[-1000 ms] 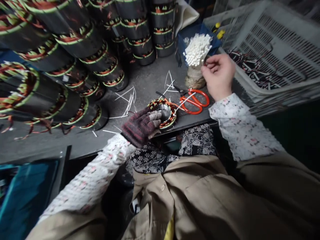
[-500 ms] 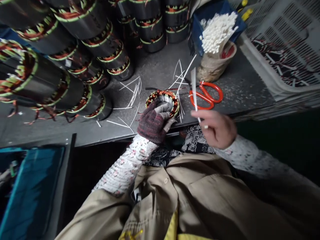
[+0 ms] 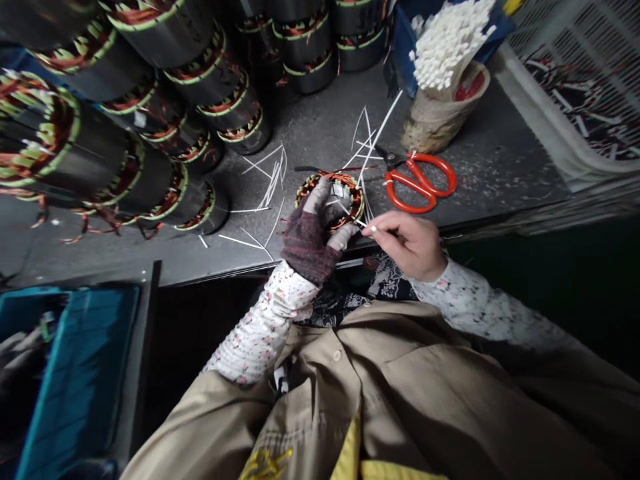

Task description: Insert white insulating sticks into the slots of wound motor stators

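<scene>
My left hand [image 3: 313, 241], in a dark red knit glove with greyish fingertips, grips a small motor stator [image 3: 357, 197] wound with copper wire. The stator stands at the bench's front edge, its ring opening facing up, with the fingers partly over and inside it. Bare, my right hand [image 3: 411, 244] pinches a thin white cable tie [image 3: 359, 222] by its head end; the tie's far part reaches over the near rim of the stator. Where the tip lies among the windings is hard to make out. Another white tie [image 3: 379, 137] sticks up from the stator's right side.
Red-handled scissors [image 3: 421, 182] lie right of the stator. Behind them, a cup [image 3: 433, 125] holds a bundle of white ties, beside a plastic basket [image 3: 543, 127] with wires. Loose ties [image 3: 273, 183] lie to the left. Stacked larger stators [image 3: 107, 170] fill the back left.
My right hand has moved left, bringing the cable tie down to the stator. The left hand's fingers have shifted, one now reaching across the opening. The view has shifted slightly.
</scene>
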`<action>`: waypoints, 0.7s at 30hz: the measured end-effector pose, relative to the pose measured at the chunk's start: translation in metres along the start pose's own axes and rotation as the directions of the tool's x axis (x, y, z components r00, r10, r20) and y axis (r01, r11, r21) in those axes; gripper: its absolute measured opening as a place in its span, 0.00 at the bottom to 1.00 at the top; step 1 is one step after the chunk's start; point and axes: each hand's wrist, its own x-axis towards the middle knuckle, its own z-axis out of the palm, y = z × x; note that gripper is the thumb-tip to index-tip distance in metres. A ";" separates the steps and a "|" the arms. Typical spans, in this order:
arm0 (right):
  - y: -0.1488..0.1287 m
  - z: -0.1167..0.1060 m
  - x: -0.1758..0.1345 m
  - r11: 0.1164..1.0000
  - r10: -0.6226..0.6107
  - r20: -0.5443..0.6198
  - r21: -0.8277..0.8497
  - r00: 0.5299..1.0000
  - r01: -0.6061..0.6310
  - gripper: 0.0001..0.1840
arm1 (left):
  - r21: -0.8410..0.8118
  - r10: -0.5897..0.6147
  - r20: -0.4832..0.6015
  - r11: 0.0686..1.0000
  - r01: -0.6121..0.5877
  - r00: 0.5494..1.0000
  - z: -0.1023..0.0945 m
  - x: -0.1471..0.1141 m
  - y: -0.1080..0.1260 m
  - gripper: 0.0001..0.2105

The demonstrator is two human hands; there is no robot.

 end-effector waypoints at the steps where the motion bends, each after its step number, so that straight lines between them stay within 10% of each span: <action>1: -0.002 0.004 0.005 0.997 0.075 -0.011 0.031 0.997 -0.074 0.08 | -0.054 -0.016 -0.026 0.998 0.015 1.000 0.001 0.001 0.001 0.28; 6: -0.017 0.008 0.014 0.988 0.148 -0.004 0.041 0.989 -0.148 0.11 | -0.063 0.035 -0.028 0.997 -0.037 0.999 -0.005 0.009 0.001 0.09; 21: -0.028 -0.002 0.040 0.989 0.126 0.237 -0.102 0.963 -0.104 0.16 | 0.210 0.251 0.010 0.946 -0.247 0.968 -0.008 0.012 -0.006 0.10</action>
